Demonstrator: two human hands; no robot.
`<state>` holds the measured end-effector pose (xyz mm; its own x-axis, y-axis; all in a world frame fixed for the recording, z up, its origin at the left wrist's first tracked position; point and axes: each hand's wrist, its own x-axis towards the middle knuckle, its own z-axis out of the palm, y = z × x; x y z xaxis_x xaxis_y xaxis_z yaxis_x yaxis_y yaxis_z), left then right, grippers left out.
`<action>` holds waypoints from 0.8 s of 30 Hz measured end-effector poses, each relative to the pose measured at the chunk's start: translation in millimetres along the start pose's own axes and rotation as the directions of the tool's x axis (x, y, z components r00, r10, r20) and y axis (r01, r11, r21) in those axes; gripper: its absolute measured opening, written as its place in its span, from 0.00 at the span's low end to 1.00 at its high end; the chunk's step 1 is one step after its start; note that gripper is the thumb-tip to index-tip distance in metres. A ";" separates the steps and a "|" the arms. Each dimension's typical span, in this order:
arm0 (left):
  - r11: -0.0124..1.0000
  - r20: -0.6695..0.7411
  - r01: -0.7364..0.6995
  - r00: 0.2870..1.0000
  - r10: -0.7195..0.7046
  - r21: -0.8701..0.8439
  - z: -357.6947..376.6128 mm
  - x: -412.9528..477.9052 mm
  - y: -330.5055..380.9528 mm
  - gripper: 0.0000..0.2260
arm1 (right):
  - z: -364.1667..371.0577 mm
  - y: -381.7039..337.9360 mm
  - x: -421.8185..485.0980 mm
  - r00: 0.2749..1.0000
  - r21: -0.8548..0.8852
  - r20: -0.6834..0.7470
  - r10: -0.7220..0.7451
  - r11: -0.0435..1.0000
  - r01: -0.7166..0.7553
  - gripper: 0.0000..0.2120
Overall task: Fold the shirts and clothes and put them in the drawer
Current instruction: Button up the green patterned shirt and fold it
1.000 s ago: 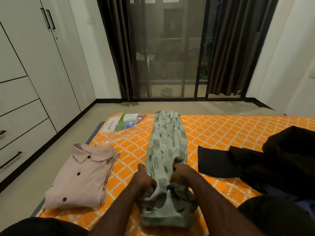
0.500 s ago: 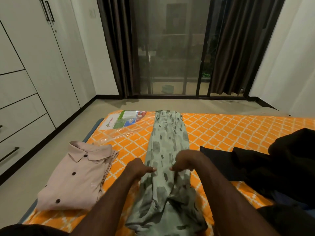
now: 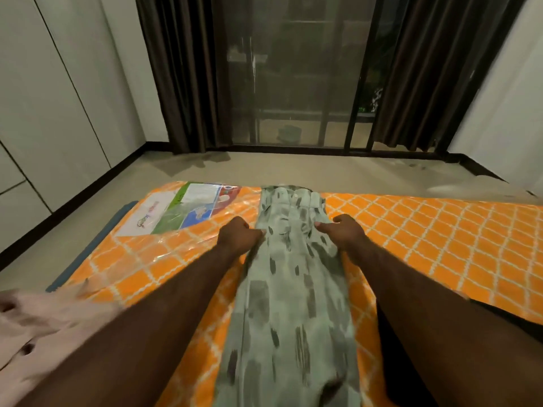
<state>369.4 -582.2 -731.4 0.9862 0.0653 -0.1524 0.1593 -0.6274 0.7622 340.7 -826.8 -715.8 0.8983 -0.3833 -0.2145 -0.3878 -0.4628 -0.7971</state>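
A grey-green patterned shirt (image 3: 293, 304), folded into a long narrow strip, lies along the orange mattress (image 3: 440, 245) in front of me. My left hand (image 3: 239, 235) grips its left edge and my right hand (image 3: 343, 233) grips its right edge, both with curled fingers and thumbs on the fabric, a little short of the collar end. A folded pink shirt (image 3: 35, 333) sits blurred at the lower left. Dark clothes (image 3: 505, 314) show at the lower right, mostly out of frame.
A plastic-wrapped printed package (image 3: 188, 210) lies on the mattress's far left corner. White wardrobe fronts with drawers (image 3: 17, 201) stand along the left wall. Bare floor (image 3: 293, 168) runs to a glass sliding door (image 3: 293, 83) flanked by dark curtains.
Both hands have carried the shirt's near end forward along the strip, from close to my body to near the collar. The view has tilted up and forward.
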 end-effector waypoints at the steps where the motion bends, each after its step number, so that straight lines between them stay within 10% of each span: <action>1: 0.998 0.020 0.019 1.000 -0.018 -0.053 4.9 22.6 3.5 0.21 | 3.0 -2.4 19.6 0.999 0.052 -0.005 0.036 0.998 -0.036 0.31; 6: 0.931 0.214 0.102 0.977 -0.026 -0.351 27.3 93.8 28.0 0.14 | 19.3 -7.1 112.0 0.987 0.291 0.133 0.093 0.948 -0.129 0.45; 11: 0.878 0.294 0.226 0.950 -0.103 -0.423 26.7 106.8 55.0 0.10 | 17.0 -36.5 108.3 0.937 0.309 0.315 0.152 0.917 -0.253 0.10; 14: 0.850 0.245 0.214 0.964 -0.104 -0.482 19.2 100.7 71.4 0.06 | 6.4 -46.7 102.9 0.903 0.367 0.405 0.145 0.879 -0.305 0.11; 24: 0.748 0.158 -0.187 0.918 0.364 -0.637 -42.2 -17.6 55.8 0.28 | -50.5 -52.4 -19.1 0.860 0.372 0.189 -0.473 0.845 0.383 0.35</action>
<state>362.8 -585.6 -659.6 0.9559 -0.2910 0.0386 -0.0365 0.0127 0.9993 333.4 -835.5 -641.4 0.9955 0.0406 0.0858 0.0931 -0.2404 -0.9662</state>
